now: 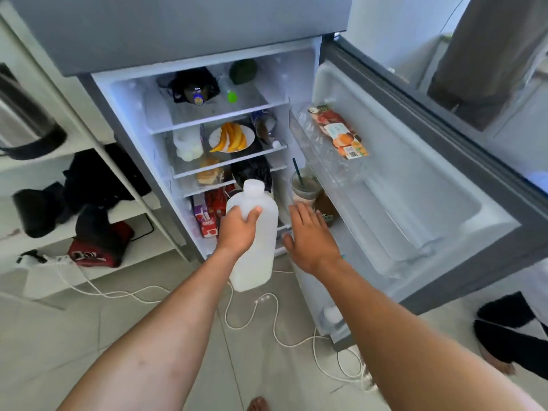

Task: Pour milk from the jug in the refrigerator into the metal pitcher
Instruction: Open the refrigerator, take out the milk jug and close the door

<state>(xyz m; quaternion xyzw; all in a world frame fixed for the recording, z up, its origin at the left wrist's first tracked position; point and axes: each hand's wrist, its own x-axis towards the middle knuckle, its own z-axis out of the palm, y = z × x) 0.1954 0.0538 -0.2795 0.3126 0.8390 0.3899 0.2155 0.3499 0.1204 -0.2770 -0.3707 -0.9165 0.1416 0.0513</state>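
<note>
- Right now the left hand (237,229) grips a white plastic milk jug (253,238), fingers (255,211) wrapped around its upper body, cap on.
- Jug is held upright, slightly tilted, in front of the open refrigerator (207,137), clear of the shelves, above the tiled floor (118,336).
- Right hand (311,235) is empty, fingers spread flat, just beside the jug and near the lower door area.
- Refrigerator door (415,188) stands open to the right; a juice carton (341,132) lies in its upper bin.
- A lidded cup with straw (305,185) stands by the door edge.
- Plate of sliced fruit (231,137) sits on a middle shelf.
- White cables (267,315) trail across the floor.
</note>
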